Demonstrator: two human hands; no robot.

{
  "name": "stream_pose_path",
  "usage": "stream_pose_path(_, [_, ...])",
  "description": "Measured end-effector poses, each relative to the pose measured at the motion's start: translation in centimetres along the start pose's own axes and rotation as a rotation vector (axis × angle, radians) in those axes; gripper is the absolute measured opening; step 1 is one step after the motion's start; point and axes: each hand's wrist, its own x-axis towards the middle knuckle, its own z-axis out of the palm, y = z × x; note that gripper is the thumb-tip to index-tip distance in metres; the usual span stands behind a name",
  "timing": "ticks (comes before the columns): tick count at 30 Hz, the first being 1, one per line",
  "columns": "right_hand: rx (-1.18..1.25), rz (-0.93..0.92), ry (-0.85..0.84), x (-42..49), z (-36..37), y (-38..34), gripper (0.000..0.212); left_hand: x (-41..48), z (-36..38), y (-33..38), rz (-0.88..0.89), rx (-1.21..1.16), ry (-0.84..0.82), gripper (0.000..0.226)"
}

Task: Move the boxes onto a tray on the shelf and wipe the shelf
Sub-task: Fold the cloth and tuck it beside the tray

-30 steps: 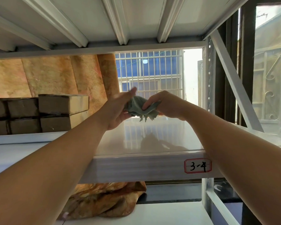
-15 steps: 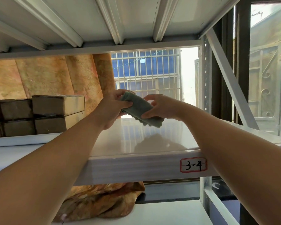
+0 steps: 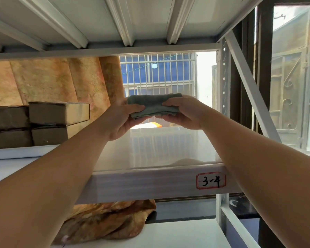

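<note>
While both arms reach over the white shelf [image 3: 150, 149], the left hand [image 3: 120, 119] and right hand [image 3: 183, 113] pinch a folded grey-green cloth [image 3: 153, 105] between them. Stacked cardboard boxes [image 3: 43, 124] sit far left.

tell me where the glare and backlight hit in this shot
Head view: the barred window is the bright source, blown out white on its right; the glossy shelf mirrors its bars; the cloth and boxes sit in shade; lines near the frame edges bow from the wide lens.
</note>
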Motion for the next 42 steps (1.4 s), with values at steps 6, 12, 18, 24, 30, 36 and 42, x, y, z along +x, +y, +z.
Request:
stream_pose_path(6, [0.113,0.015,-0.022,0.5,-0.4,0.3,0.033,-0.2,-0.2,0.6,0.019,-0.008,0.027,0.032])
stream_pose_path(12, [0.176,0.023,-0.059,0.2,-0.8,0.0,0.038,-1.0,0.2,0.9,0.055,-0.044,-0.017,0.035])
stream_pose_path(18, [0.156,-0.057,-0.082,0.2,-0.6,0.0,0.047,-1.2,-0.1,1.1,0.076,-0.041,0.024,0.033])
stream_pose_path(24, [0.048,0.008,-0.090,-0.3,-0.1,-0.2,0.037,-0.8,-0.5,0.8,0.052,0.041,0.065,0.037])
stream_pose_path(30, [-0.072,0.000,0.049,0.6,-0.5,0.4,0.009,-0.6,-0.5,0.3,-0.012,0.004,0.037,0.029])
stream_pose_path(36, [-0.239,-0.040,0.089,1.0,-0.4,0.9,0.016,0.0,-0.8,-0.1,-0.021,0.123,0.021,0.011])
stream_pose_path(42, [-0.312,-0.056,0.089,1.3,-0.2,1.3,0.026,0.4,-1.1,-0.5,-0.026,0.110,0.127,0.016])
